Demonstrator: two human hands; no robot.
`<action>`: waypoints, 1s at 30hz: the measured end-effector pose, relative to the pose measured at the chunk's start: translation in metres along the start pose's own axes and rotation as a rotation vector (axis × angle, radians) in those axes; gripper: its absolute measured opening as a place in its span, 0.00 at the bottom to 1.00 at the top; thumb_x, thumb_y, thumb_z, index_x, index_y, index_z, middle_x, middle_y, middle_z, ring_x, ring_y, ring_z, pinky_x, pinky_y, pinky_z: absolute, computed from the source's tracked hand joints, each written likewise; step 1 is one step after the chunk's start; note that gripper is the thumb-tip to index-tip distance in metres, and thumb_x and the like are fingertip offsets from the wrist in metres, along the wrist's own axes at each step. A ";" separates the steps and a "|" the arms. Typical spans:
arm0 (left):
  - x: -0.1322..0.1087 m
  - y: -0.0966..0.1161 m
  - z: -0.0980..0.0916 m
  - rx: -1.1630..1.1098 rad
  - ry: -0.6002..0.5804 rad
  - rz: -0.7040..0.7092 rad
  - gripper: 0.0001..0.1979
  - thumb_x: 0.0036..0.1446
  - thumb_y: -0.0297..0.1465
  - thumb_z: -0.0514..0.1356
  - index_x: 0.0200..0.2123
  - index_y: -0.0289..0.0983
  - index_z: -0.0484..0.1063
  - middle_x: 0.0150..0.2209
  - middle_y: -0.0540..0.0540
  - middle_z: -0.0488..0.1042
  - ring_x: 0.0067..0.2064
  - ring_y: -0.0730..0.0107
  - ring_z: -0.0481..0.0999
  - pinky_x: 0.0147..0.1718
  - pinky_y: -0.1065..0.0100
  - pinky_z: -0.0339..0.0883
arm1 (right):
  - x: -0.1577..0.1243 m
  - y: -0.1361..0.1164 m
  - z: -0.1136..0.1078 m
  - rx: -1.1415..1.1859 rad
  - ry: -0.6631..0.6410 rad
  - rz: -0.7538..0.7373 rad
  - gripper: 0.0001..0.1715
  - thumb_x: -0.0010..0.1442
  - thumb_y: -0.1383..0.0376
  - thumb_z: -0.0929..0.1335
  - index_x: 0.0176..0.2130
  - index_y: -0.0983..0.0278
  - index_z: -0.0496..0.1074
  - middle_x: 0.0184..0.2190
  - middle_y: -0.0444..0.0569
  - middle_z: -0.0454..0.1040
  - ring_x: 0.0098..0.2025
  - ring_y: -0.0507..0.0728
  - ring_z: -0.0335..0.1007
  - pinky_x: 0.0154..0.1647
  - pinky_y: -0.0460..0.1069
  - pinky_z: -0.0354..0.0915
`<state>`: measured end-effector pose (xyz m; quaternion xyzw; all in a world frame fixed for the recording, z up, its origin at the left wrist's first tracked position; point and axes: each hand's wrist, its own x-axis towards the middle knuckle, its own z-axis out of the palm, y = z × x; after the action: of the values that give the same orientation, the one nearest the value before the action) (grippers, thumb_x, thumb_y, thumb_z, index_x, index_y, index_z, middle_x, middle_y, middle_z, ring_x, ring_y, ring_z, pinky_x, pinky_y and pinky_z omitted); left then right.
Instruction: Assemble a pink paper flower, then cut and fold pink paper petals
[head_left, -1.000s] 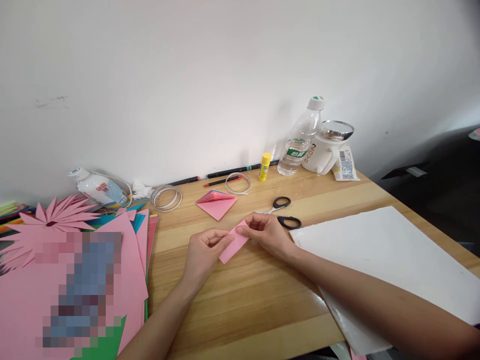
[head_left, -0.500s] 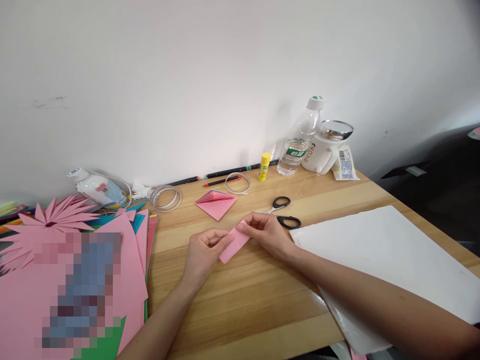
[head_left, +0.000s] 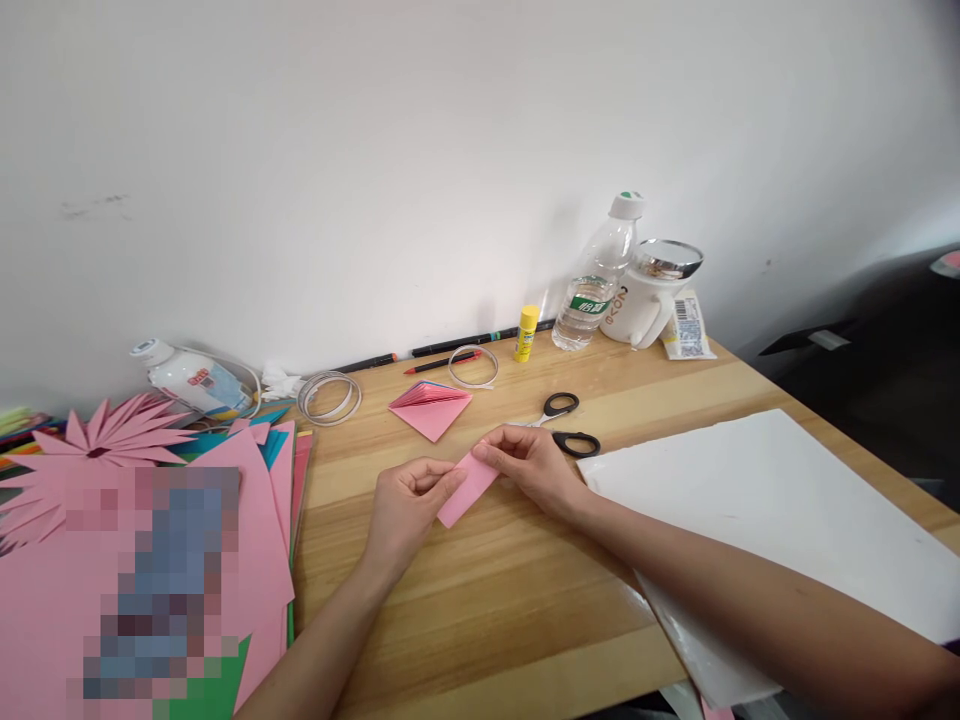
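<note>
A small folded pink paper (head_left: 466, 490) lies on the wooden table (head_left: 480, 590), held between both hands. My left hand (head_left: 409, 505) pinches its left edge with curled fingers. My right hand (head_left: 529, 465) presses and pinches its upper right corner. Just behind them lies a stack of folded pink paper pieces (head_left: 431, 405), and black-handled scissors (head_left: 566, 428) rest close to my right hand.
A pile of coloured paper sheets (head_left: 255, 500) with a pink paper flower (head_left: 112, 435) fills the left. A large white sheet (head_left: 757, 520) covers the right. By the wall stand a water bottle (head_left: 596, 280), white mug (head_left: 649, 290), yellow glue stick (head_left: 527, 332), tape rolls (head_left: 330, 397), pens (head_left: 450, 352).
</note>
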<state>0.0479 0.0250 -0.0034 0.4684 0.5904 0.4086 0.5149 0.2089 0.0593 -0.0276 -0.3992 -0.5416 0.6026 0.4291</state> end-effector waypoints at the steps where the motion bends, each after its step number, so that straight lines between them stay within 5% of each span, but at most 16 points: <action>1: 0.000 0.000 0.000 0.007 0.001 0.000 0.11 0.40 0.35 0.66 0.26 0.33 0.76 0.28 0.43 0.79 0.27 0.68 0.75 0.24 0.74 0.66 | 0.000 0.000 0.000 -0.013 0.000 -0.004 0.15 0.49 0.54 0.69 0.24 0.64 0.69 0.21 0.42 0.66 0.23 0.49 0.59 0.26 0.45 0.57; 11: 0.000 0.003 -0.002 0.082 -0.061 0.050 0.10 0.41 0.35 0.64 0.22 0.33 0.75 0.23 0.47 0.76 0.24 0.72 0.71 0.23 0.74 0.63 | -0.002 -0.004 0.001 -0.196 -0.004 -0.101 0.14 0.52 0.56 0.67 0.24 0.63 0.70 0.23 0.45 0.70 0.26 0.52 0.62 0.28 0.47 0.60; 20: 0.000 0.003 -0.004 0.077 -0.001 0.101 0.12 0.45 0.38 0.63 0.23 0.33 0.75 0.24 0.46 0.76 0.25 0.72 0.70 0.24 0.74 0.62 | -0.002 0.002 0.001 0.024 -0.149 0.040 0.17 0.43 0.57 0.73 0.30 0.65 0.70 0.26 0.45 0.71 0.29 0.52 0.67 0.30 0.47 0.63; 30: 0.000 0.001 -0.004 0.031 -0.006 0.073 0.13 0.43 0.39 0.64 0.23 0.33 0.74 0.24 0.46 0.76 0.26 0.71 0.71 0.25 0.73 0.62 | -0.001 0.001 0.001 0.009 -0.120 0.062 0.21 0.42 0.53 0.73 0.28 0.67 0.68 0.23 0.43 0.68 0.25 0.50 0.63 0.25 0.45 0.60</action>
<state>0.0440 0.0252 -0.0022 0.4988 0.5775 0.4166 0.4942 0.2078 0.0578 -0.0282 -0.3771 -0.5509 0.6408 0.3790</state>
